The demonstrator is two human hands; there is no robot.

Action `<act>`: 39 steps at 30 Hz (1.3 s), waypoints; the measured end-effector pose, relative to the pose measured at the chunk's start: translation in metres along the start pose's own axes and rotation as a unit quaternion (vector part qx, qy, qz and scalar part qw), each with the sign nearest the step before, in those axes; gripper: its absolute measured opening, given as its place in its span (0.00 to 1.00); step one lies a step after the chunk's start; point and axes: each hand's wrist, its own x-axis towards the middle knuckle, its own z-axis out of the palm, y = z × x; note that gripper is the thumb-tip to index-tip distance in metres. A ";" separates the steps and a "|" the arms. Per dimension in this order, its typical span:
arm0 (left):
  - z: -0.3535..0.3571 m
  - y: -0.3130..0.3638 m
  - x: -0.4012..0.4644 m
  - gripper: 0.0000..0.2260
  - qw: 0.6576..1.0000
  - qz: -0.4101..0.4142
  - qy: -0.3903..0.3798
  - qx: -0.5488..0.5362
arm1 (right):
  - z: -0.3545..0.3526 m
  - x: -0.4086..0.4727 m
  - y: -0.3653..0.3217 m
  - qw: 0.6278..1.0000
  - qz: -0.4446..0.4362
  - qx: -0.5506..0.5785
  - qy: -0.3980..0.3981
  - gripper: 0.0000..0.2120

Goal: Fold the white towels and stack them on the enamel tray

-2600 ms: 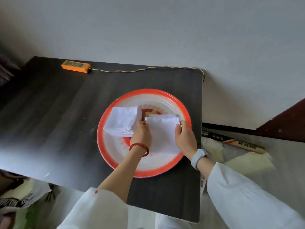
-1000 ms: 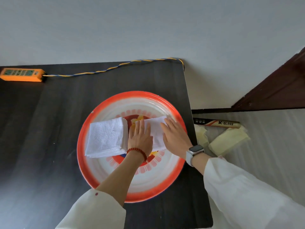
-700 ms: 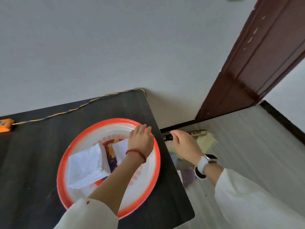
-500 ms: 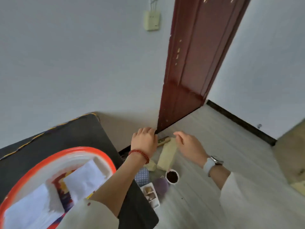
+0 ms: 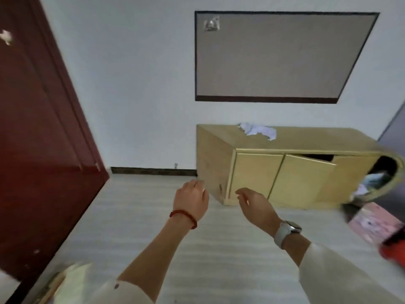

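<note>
A crumpled white towel (image 5: 258,131) lies in a loose heap on top of a low, pale yellow wooden cabinet (image 5: 282,172) against the far wall. Both hands hang in the air in front of the cabinet, well apart from the towel. The left hand (image 5: 192,199), with a red bead bracelet (image 5: 183,217) on the wrist, holds nothing, fingers loosely bent. The right hand (image 5: 256,206), with a pale wristwatch (image 5: 286,231), is also empty, fingers relaxed. One cabinet door (image 5: 304,179) stands slightly ajar. A woven basket (image 5: 381,183) with cloth inside sits at the cabinet's right end. A dark red door (image 5: 37,132) fills the left side. The floor (image 5: 219,249) is pale grey planks; a grey, dark-framed panel (image 5: 280,55) hangs on the white wall.
</note>
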 end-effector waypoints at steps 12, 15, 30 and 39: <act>0.159 0.165 0.297 0.16 0.988 0.145 -0.058 -0.012 | -0.083 0.172 0.270 0.988 0.143 0.015 0.061 0.14; 0.197 0.185 0.391 0.17 0.988 0.146 -0.056 -0.004 | -0.097 0.252 0.328 0.986 0.151 -0.003 0.069 0.14; 0.388 0.256 0.727 0.17 0.983 0.062 -0.170 -0.026 | -0.124 0.555 0.561 0.986 0.157 -0.008 -0.048 0.17; 0.528 0.295 0.856 0.24 0.974 -0.057 -0.219 0.008 | -0.090 0.700 0.719 0.965 0.157 -0.005 -0.212 0.19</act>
